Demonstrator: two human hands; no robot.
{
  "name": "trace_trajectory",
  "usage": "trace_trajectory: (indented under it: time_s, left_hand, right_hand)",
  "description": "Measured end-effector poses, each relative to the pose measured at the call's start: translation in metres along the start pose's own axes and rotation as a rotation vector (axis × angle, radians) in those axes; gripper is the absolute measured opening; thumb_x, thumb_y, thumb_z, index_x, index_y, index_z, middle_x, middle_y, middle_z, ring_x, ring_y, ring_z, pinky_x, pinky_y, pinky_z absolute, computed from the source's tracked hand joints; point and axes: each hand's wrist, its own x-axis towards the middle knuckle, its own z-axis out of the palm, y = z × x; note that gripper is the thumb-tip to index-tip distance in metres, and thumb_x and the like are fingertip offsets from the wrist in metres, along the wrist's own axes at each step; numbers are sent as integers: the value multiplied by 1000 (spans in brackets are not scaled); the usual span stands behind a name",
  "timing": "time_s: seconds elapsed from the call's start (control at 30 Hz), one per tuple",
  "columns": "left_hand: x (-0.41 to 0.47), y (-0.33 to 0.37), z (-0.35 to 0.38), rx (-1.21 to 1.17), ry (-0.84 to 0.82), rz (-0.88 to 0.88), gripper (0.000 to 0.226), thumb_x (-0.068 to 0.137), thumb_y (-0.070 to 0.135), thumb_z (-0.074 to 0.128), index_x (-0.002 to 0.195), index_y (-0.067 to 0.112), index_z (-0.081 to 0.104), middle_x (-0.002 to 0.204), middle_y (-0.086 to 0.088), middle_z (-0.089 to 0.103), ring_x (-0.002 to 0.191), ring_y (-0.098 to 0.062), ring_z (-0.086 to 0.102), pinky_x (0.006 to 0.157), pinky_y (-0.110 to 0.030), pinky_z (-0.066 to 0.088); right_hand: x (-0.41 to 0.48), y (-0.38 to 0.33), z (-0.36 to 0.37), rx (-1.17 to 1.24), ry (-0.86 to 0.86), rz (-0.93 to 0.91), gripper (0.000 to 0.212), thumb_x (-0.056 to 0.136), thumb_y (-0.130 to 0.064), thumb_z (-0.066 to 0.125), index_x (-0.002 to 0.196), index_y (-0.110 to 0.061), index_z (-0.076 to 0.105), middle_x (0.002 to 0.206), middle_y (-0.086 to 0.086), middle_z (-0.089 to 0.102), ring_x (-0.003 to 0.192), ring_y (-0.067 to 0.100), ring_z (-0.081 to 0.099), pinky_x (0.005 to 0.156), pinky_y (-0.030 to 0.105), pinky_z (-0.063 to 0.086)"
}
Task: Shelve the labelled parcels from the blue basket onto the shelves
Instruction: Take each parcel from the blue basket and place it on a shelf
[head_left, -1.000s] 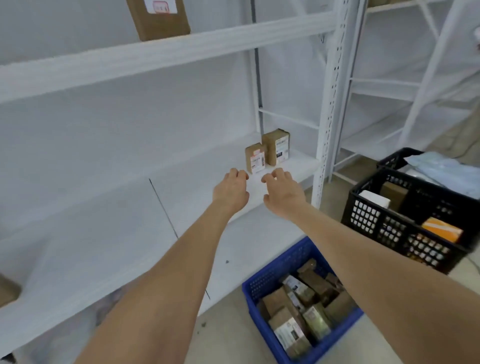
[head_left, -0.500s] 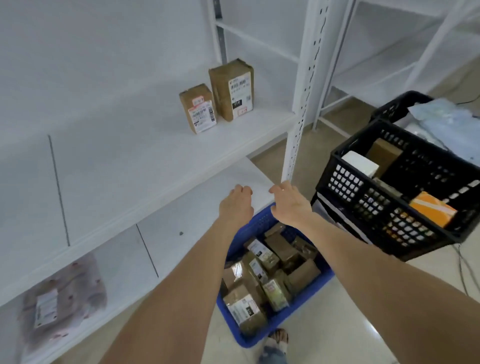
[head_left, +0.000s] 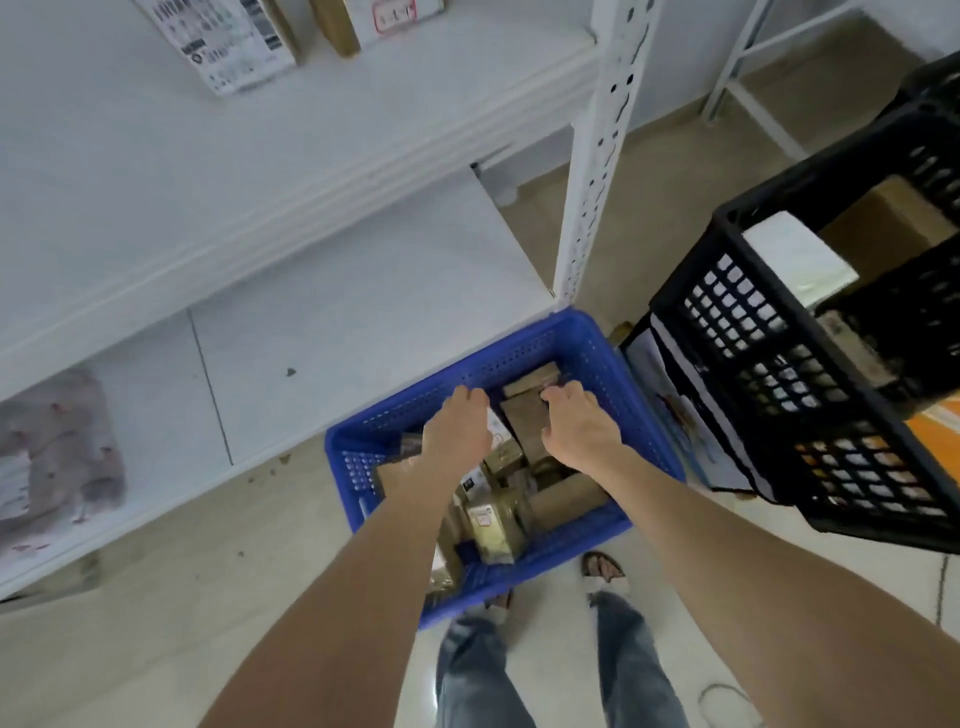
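The labelled parcels lie heaped in the blue basket, which stands on the floor against the lowest shelf. Both hands reach into it. The left hand and right hand flank a brown parcel, fingers bent down out of sight, so I cannot tell whether either grips anything. Two shelved parcels stand on the shelf above. A black crate sits just right of the basket, and a pinkish bag lies far left.
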Motion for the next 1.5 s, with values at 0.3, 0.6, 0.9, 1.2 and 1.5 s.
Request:
trace_trajectory:
  time_s: [0.3, 0.6, 0.9, 1.2, 1.5]
  left_hand:
    - [49, 4, 124, -120, -169, -157, 42, 92, 16, 51, 132, 12, 40, 130, -8, 42, 117, -28, 50, 90, -40, 48]
    - [123, -52, 223, -169, -162, -261, 46, 90, 13, 52, 134, 12, 39, 132, -9, 41, 121, -29, 48, 94, -43, 47]
    - [182, -80, 315, -195, -173, -249, 52, 92, 15, 51, 140, 18, 32, 140, -5, 36, 124, -30, 47, 91, -46, 49]
    - [140, -71, 255, -281, -78, -391, 46, 95, 25, 47, 138, 15, 33, 136, -8, 39, 120, -30, 49, 85, -42, 48]
    - [46, -37, 90, -568, 47, -532, 55, 97, 40, 41, 143, 12, 30, 141, -11, 40, 121, -30, 48, 95, -40, 44]
  right_hand:
    - [73, 63, 97, -13, -240, 23, 55, 92, -26, 57, 141, -18, 33, 142, 9, 32, 128, 30, 39, 98, 42, 42]
    - [176, 68, 218, -83, -267, 84, 84, 81, -57, 63, 147, -24, 22, 151, 14, 21, 135, 34, 30, 103, 43, 36]
    - [256, 103, 310, -35, -292, 317, 137, 58, -69, 76, 149, -22, -16, 156, 17, -18, 142, 45, 8, 105, 56, 32]
    - [218, 99, 229, 157, -179, 402, 103, 66, -60, 66, 149, -34, 11, 149, 15, 18, 134, 43, 24, 96, 51, 38]
    - [82, 39, 105, 1143, -344, 345, 64, 67, -32, 74, 126, -37, 49, 109, -4, 61, 97, 17, 58, 73, 36, 52]
